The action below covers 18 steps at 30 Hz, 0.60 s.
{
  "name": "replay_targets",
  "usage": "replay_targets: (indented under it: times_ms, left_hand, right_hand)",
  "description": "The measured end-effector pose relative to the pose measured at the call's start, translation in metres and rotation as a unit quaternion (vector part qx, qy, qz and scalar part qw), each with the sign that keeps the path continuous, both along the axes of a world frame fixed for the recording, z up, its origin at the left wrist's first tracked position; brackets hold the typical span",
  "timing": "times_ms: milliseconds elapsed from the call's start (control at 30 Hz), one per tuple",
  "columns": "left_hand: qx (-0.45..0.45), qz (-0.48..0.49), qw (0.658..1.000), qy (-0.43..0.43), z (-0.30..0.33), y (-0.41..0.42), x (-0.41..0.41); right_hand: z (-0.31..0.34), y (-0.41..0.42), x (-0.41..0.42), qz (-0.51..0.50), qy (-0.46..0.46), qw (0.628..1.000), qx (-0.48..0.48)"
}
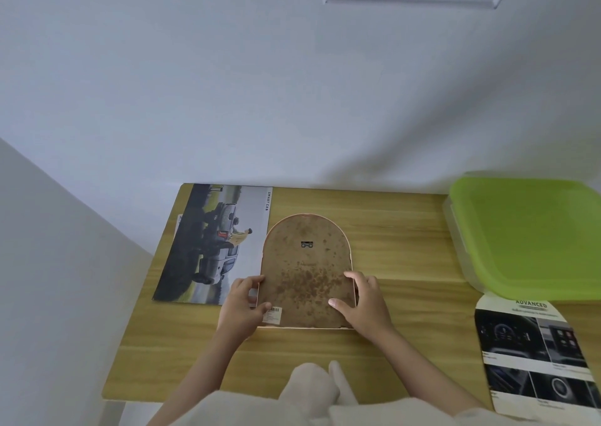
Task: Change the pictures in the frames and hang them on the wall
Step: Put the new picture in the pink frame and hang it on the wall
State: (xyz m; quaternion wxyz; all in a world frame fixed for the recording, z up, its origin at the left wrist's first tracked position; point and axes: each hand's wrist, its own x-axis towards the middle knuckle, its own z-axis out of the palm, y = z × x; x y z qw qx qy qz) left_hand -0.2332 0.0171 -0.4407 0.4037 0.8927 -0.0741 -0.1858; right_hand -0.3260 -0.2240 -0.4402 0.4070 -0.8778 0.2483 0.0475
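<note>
Head view shows your wooden table (390, 344) bearing the arched frame (305, 272) face-down, long axis running away from you, hanger toward the wall. Your left hand (242, 308) and right hand (364, 302) grip its near corners, fingers curled over the edges, equally close.

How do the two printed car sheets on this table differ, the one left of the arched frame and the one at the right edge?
The left sheet is rectangular; the right sheet has been cut with an arched top. The left sheet shows one large pickup scene, while the right sheet shows several small interior photos. The left sheet lies against the wall; the right sheet lies at the near edge, its top by the green-lidded box. Both lie flat, picture side up, on the wooden table.
</note>
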Motion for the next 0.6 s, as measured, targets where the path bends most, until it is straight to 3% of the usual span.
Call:
replay_targets:
  times_ms: [200,600]
  left_hand:
    - [0.030,-0.081,0.995,0.046,0.005,0.001,0.007]
    - [0.110,-0.044,0.993,0.016,0.006,-0.014,-0.005]
  right_hand:
    - [0.002,-0.011,0.003,0.055,0.024,0.998,0.018]
    - [0.002,0.003,0.005,0.035,0.060,0.997,-0.022]
